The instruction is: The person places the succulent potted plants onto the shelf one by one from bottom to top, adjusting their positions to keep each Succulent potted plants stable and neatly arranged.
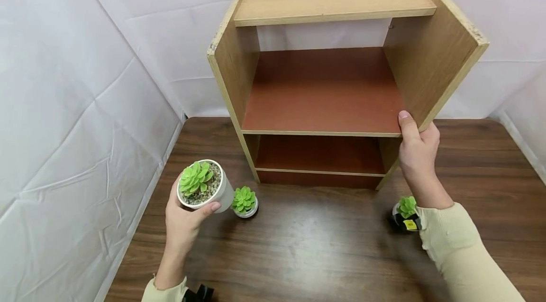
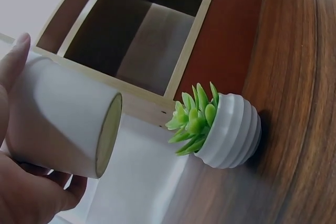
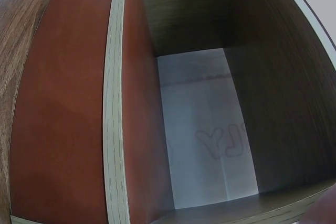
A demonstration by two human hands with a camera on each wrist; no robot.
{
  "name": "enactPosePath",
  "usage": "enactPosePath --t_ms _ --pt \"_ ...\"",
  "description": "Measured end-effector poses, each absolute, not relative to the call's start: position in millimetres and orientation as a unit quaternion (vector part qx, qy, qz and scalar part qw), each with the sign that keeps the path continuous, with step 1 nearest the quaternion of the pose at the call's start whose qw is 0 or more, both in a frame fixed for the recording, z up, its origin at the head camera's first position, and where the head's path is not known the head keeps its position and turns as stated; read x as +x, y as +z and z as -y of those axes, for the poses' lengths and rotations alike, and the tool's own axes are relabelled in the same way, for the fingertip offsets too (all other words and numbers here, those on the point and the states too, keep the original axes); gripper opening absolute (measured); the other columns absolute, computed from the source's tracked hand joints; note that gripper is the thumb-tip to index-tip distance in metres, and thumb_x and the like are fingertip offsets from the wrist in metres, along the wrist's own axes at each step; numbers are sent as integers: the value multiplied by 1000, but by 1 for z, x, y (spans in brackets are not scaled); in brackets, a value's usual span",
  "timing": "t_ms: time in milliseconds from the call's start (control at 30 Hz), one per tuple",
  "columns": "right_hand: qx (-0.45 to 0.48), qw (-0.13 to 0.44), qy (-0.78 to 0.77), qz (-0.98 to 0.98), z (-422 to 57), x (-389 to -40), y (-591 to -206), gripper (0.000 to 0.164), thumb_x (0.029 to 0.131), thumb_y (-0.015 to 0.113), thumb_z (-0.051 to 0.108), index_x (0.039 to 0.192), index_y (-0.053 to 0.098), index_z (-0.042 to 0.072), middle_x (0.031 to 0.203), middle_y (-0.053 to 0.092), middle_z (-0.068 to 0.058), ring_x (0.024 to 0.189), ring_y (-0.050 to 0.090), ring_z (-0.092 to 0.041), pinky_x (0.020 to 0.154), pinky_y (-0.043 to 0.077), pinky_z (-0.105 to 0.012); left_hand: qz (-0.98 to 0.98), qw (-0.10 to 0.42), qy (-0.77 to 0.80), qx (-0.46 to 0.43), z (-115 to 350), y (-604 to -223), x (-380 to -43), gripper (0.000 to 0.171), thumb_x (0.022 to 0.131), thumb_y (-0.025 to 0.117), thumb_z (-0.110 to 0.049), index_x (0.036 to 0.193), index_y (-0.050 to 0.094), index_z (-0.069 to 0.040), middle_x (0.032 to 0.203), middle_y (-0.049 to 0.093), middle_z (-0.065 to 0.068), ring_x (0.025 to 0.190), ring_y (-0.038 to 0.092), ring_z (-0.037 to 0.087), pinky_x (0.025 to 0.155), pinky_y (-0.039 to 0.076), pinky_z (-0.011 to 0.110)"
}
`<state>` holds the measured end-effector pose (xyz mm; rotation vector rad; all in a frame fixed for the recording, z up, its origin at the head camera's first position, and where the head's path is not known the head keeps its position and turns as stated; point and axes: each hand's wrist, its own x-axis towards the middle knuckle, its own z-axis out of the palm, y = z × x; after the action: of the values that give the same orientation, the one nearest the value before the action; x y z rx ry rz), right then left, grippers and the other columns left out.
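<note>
My left hand (image 1: 183, 219) grips a white pot holding a green succulent (image 1: 195, 178) and grey gravel, lifted off the table and tilted. In the left wrist view the smooth side of that white pot (image 2: 63, 114) shows, thumb and fingers around it. My right hand (image 1: 419, 148) holds the front edge of the right side panel of a wooden shelf unit (image 1: 443, 55), its thumb by the end of the middle shelf. Only a blurred bit of that hand (image 3: 320, 208) enters the right wrist view.
Just right of the lifted pot stands a small succulent in a ribbed white pot (image 2: 231, 132). Another small succulent (image 1: 407, 207) sits on the brown wooden table (image 1: 307, 245) by the right sleeve, partly hidden. White cloth (image 1: 85, 79) hangs behind and at the sides.
</note>
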<state>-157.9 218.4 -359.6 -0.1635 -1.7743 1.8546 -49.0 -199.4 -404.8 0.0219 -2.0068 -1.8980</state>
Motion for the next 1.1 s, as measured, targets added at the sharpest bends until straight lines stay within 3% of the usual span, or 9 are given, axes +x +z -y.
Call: enactPosePath --t_ms 367,1100 --pt "-58 304 684 661 -219 -159 -359 12 95 64 19 97 70 8 81 67 1 77 60 -12 76 42 -23 707 192 -680 -7 190 -397 -53 91 62 79 22 143 45 -3 134 53 12 122 48 24 102 37 28" --pt "-50 297 687 662 -218 -159 -360 16 96 63 19 102 69 6 83 68 0 80 61 -13 78 42 -24 704 179 -686 -45 168 -387 -57 91 60 84 18 141 48 -5 132 54 13 121 50 26 100 40 31"
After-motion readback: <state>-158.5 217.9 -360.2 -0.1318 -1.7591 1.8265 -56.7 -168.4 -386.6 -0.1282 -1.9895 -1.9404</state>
